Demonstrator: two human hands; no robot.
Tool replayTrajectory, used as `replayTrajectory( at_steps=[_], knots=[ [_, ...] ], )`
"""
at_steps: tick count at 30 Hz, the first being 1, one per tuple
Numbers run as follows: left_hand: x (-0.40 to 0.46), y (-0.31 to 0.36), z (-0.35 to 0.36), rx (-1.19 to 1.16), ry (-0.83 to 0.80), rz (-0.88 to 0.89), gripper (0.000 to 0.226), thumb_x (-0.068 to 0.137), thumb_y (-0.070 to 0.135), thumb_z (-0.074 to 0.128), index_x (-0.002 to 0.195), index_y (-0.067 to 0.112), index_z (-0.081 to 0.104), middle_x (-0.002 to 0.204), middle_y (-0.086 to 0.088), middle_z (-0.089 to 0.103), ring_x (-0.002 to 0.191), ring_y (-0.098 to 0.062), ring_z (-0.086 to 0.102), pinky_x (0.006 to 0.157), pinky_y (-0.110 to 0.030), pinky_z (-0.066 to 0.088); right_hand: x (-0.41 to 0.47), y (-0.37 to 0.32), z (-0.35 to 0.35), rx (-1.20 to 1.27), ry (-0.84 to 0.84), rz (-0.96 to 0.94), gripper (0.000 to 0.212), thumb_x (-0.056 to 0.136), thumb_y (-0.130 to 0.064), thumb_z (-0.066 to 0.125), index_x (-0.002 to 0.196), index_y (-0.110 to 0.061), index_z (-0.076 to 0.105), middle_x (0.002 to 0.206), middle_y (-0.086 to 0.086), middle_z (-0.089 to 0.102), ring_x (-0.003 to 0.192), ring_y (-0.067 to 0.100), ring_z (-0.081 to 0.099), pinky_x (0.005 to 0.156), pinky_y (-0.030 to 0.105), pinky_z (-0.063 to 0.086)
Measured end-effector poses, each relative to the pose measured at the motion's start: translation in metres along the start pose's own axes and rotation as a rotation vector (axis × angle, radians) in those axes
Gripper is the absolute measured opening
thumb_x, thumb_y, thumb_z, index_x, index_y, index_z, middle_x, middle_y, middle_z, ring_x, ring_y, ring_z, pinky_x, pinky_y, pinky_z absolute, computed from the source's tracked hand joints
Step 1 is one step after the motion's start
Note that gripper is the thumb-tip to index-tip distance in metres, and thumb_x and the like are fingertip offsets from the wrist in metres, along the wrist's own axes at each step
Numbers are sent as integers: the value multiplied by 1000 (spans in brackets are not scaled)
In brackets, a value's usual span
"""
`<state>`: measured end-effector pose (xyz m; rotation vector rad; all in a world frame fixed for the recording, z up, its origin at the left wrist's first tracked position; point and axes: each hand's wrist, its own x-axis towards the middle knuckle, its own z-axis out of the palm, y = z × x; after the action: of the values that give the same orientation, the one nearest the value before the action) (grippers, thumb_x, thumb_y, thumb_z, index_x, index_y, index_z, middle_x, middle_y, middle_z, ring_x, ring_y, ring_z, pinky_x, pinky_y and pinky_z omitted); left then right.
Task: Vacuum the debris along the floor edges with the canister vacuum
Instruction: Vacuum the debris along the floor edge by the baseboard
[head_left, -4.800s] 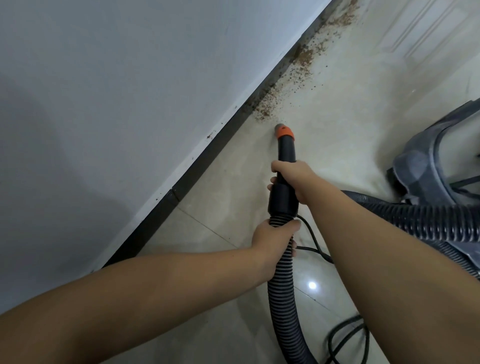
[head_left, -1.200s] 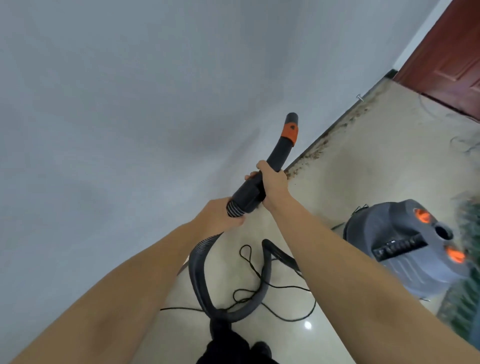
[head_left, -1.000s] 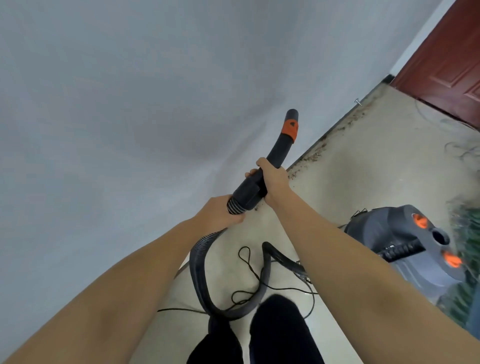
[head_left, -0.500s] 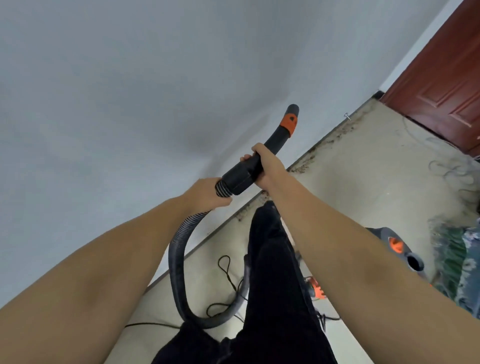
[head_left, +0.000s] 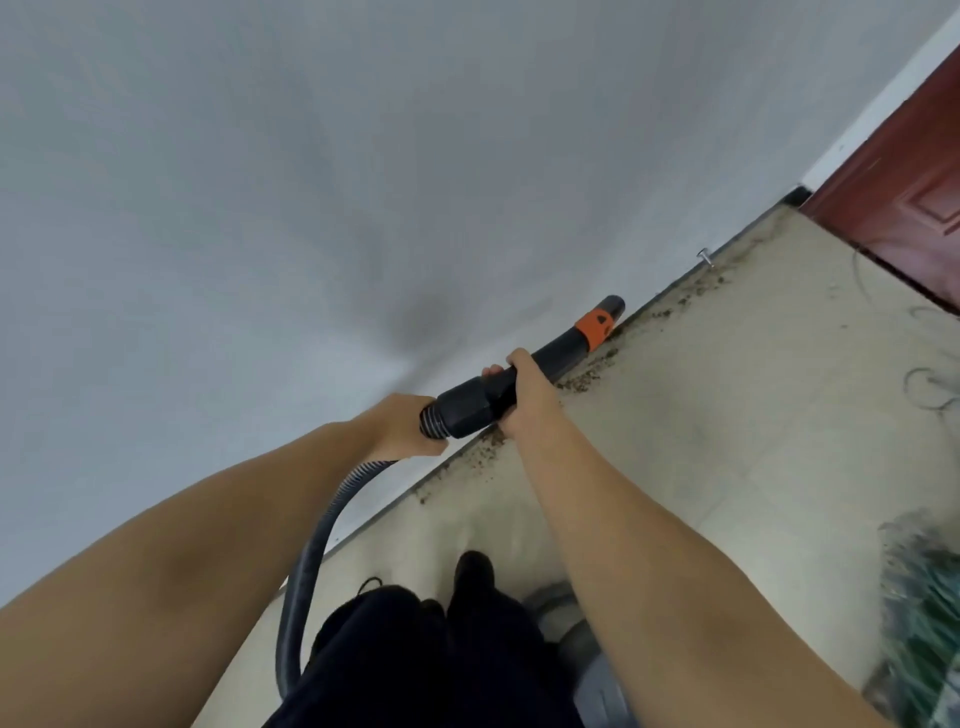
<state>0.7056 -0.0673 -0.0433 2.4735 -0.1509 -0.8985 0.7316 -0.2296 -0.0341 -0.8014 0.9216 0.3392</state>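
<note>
Risk: nozzle (head_left: 597, 322) is off the floor, so it could pass over the debris (head_left: 576, 382) or bump the wall (head_left: 363, 182). Right hand (head_left: 524, 395) wraps the black wand, left hand (head_left: 410, 428) grips the ribbed hose (head_left: 311, 561). Brown crumbs line the skirting from 6 to 1 o'clock; canister (head_left: 587, 654) mostly hidden at 5 o'clock

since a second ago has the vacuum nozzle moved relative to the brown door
Yes. The nozzle has gone forward along the wall, toward the brown door, over the debris.
</note>
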Motion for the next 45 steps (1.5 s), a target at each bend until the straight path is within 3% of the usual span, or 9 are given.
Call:
replayTrajectory(
  at_steps=[4, 10, 13, 17, 24, 28, 34, 39, 45],
  knots=[
    [21, 27, 0, 5, 4, -9, 19, 78, 25, 64, 92, 13, 59, 76, -4, 64, 69, -18, 60, 72, -35, 53, 10, -31, -8, -12, -3, 10, 30, 84, -10, 64, 112, -6, 53, 73, 8, 63, 66, 20, 63, 84, 39, 57],
    [64, 95, 2, -79, 26, 55, 25, 78, 28, 66, 94, 9, 60, 73, -3, 63, 62, -14, 58, 68, -32, 51, 24, -112, -30, -84, 15, -46, 18, 84, -9, 62, 100, -5, 52, 66, 8, 61, 60, 19, 60, 78, 35, 56],
    [108, 138, -1, -105, 40, 103, 21, 79, 28, 66, 95, 15, 61, 78, 0, 67, 59, -7, 61, 61, -21, 51, 50, -168, -41, -96, 33, -95, 21, 84, -9, 62, 102, -5, 52, 69, 8, 62, 61, 18, 61, 74, 34, 56],
    [189, 183, -5, -132, 25, 115, 24, 81, 27, 67, 101, 15, 63, 77, 5, 66, 52, 2, 60, 54, -11, 48, 113, -235, -54, -93, 67, -114, 30, 83, -10, 64, 110, -6, 51, 73, 8, 63, 65, 19, 63, 84, 39, 56],
    [294, 263, -9, -137, -25, 81, 25, 80, 28, 68, 101, 14, 63, 79, -1, 67, 57, -4, 58, 60, -22, 50, 174, -347, -75, -116, 130, -50, 18, 85, -9, 63, 98, -7, 51, 70, 9, 63, 61, 19, 61, 79, 38, 56],
    [331, 314, -14, -171, -95, 94, 19, 76, 33, 68, 90, 22, 63, 76, 1, 67, 63, -9, 63, 63, -25, 53, 183, -409, -98, -92, 173, -7, 13, 84, -9, 63, 88, -5, 52, 51, 6, 61, 55, 20, 59, 72, 37, 55],
    [367, 368, 18, -312, -14, -83, 7, 70, 34, 61, 73, 35, 55, 67, 7, 64, 59, -8, 61, 55, -21, 49, 228, -465, -110, -361, 174, 31, 20, 81, -11, 64, 96, -5, 52, 64, 8, 64, 59, 21, 63, 79, 41, 58],
    [360, 397, 55, -451, 124, -246, 18, 73, 29, 63, 90, 25, 59, 75, -1, 65, 69, -18, 62, 60, -28, 45, 262, -470, -122, -630, 54, 200, 25, 82, -12, 66, 101, -6, 51, 73, 8, 66, 63, 22, 65, 80, 43, 58],
    [329, 424, 132, -654, 232, -469, 17, 76, 29, 66, 88, 18, 62, 74, 0, 61, 67, -18, 57, 60, -28, 44, 267, -441, -153, -949, -39, 372, 20, 83, -13, 66, 100, -9, 57, 72, 3, 63, 60, 19, 62, 62, 34, 54]
  ],
)
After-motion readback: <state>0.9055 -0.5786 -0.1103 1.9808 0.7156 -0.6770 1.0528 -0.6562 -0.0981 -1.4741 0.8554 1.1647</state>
